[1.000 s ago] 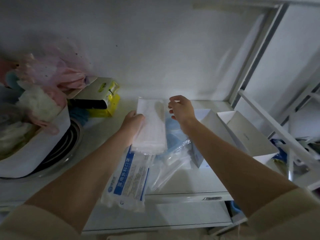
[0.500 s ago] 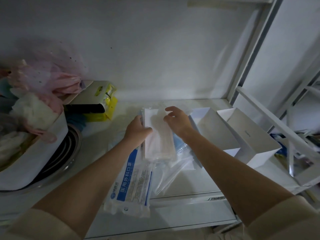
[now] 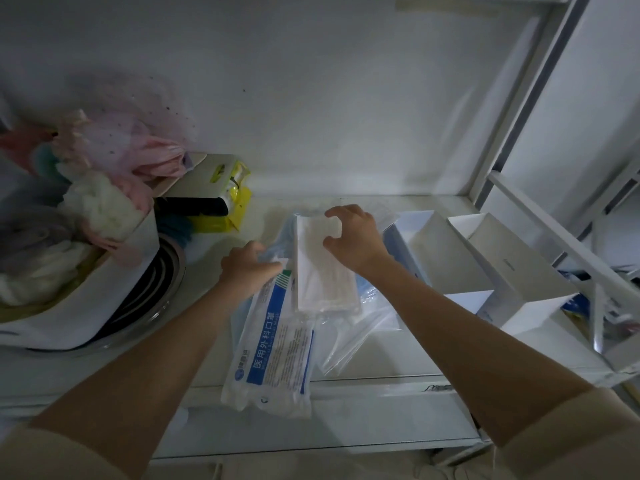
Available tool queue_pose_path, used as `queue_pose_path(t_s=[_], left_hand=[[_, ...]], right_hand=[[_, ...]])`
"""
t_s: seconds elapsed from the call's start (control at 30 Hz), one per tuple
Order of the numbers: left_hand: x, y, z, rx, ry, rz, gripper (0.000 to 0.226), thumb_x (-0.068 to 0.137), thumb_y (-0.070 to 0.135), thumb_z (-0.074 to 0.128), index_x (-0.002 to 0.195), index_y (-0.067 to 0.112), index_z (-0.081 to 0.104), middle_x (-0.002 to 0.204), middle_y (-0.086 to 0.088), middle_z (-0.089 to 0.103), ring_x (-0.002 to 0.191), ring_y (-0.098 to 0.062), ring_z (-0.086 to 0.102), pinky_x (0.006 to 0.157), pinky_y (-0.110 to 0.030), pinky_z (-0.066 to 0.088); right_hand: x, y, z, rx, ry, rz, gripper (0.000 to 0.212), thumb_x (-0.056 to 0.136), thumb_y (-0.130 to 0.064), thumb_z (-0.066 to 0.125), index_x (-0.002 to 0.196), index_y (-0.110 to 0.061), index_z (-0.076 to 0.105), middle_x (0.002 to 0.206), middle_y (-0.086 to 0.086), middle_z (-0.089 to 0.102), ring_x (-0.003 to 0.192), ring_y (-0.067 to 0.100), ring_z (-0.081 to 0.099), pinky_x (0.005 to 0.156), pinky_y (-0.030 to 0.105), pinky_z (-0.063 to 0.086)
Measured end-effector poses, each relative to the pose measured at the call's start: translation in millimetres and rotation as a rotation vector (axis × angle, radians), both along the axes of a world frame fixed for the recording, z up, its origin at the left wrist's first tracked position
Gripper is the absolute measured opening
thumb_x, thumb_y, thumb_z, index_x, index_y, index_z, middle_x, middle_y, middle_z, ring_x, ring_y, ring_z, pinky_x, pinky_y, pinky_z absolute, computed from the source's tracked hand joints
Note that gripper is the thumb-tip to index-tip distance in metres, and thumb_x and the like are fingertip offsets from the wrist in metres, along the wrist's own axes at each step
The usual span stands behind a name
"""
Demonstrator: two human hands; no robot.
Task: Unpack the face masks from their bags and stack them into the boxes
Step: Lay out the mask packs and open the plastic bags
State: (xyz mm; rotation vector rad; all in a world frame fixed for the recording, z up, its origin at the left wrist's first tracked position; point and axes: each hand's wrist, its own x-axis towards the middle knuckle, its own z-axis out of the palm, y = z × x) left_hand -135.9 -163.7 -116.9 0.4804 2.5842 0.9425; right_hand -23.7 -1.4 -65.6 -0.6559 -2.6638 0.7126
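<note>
A stack of white face masks (image 3: 320, 271) lies in the middle of the white shelf, resting on clear plastic bags. My right hand (image 3: 353, 237) grips the far end of the stack with thumb and fingers. My left hand (image 3: 247, 268) holds the top of a blue-and-white printed mask bag (image 3: 277, 344) that lies beside and partly under the stack. Two open white boxes stand to the right: the nearer box (image 3: 446, 258) and the farther box (image 3: 519, 268).
A white bag stuffed with pink and white fabric (image 3: 69, 237) sits on a round ribbed dish (image 3: 152, 299) at left. A yellow and black packet (image 3: 221, 199) lies against the back wall. A white frame bar (image 3: 554, 233) slants across the right side.
The mask stack came down from upright to lying on the bags. My right hand moved onto its far end. My left hand shifted off the stack onto the printed bag.
</note>
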Motion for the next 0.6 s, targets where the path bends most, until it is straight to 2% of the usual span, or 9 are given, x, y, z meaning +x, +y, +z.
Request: queue_pose_path(t_s=[0.07,0.17,0.27,0.33,0.4,0.47,0.6], left_hand=[[0.9,-5.4,-5.2,-0.104,-0.058,-0.009,0.087,0.052,0.050,0.067,0.133,0.030,0.044,0.130,-0.007,0.051,0.119,-0.031,0.051,0.096,-0.045,0.049],[3.3,-8.4,-12.0,-0.163,-0.054,-0.041,0.099,0.047,0.049,0.071,0.138,0.030,0.039,0.134,-0.010,0.046,0.122,-0.032,0.047,0.099,-0.045,0.046],[5.8,-8.1,-14.2,-0.141,-0.038,-0.029,0.092,0.050,0.047,0.072,0.135,0.027,0.041,0.130,-0.012,0.047,0.119,-0.033,0.048,0.097,-0.045,0.047],[8.0,-7.8,-13.7,-0.085,-0.070,-0.025,0.090,0.046,0.050,0.068,0.130,0.026,0.043,0.124,-0.010,0.051,0.111,-0.031,0.056,0.093,-0.045,0.051],[11.1,-6.9,-13.3,-0.021,-0.075,-0.020,0.084,0.047,0.050,0.062,0.126,0.024,0.044,0.118,-0.009,0.056,0.100,-0.028,0.062,0.086,-0.046,0.056],[17.6,-4.6,-9.1,0.013,-0.060,-0.017,0.075,0.057,0.044,0.061,0.127,0.021,0.045,0.114,-0.009,0.059,0.095,-0.027,0.064,0.082,-0.046,0.057],[26.1,2.2,-7.7,0.018,-0.071,0.019,0.074,0.068,0.039,0.069,0.133,0.019,0.041,0.121,-0.007,0.057,0.101,-0.025,0.062,0.084,-0.039,0.054]], right_hand=[[-2.2,-4.7,4.1,0.004,-0.006,0.013,0.046,0.083,-0.016,0.059,0.129,-0.019,0.054,0.136,0.006,0.048,0.126,0.029,0.042,0.104,0.036,0.037],[-3.6,-10.5,9.3,-0.031,0.000,0.020,0.041,0.084,-0.016,0.058,0.125,-0.018,0.057,0.128,0.008,0.052,0.119,0.031,0.048,0.096,0.037,0.046],[-2.8,-14.4,10.3,-0.046,0.003,0.037,0.037,0.084,-0.016,0.058,0.121,-0.017,0.059,0.125,0.009,0.053,0.116,0.032,0.050,0.094,0.038,0.047],[-1.0,-14.8,10.6,-0.050,0.006,0.043,0.035,0.084,-0.016,0.058,0.118,-0.018,0.060,0.123,0.009,0.054,0.115,0.031,0.051,0.094,0.038,0.048],[2.2,-14.0,11.6,-0.056,-0.003,0.048,0.032,0.085,-0.015,0.058,0.116,-0.017,0.062,0.122,0.009,0.055,0.112,0.029,0.053,0.090,0.032,0.048],[5.5,-12.8,13.5,-0.064,-0.014,0.054,0.031,0.086,-0.015,0.058,0.116,-0.017,0.062,0.122,0.009,0.054,0.109,0.026,0.054,0.085,0.028,0.046],[12.9,-9.3,18.2,-0.070,-0.014,0.071,0.031,0.085,-0.014,0.058,0.116,-0.016,0.063,0.120,0.009,0.055,0.103,0.025,0.058,0.080,0.023,0.042]])
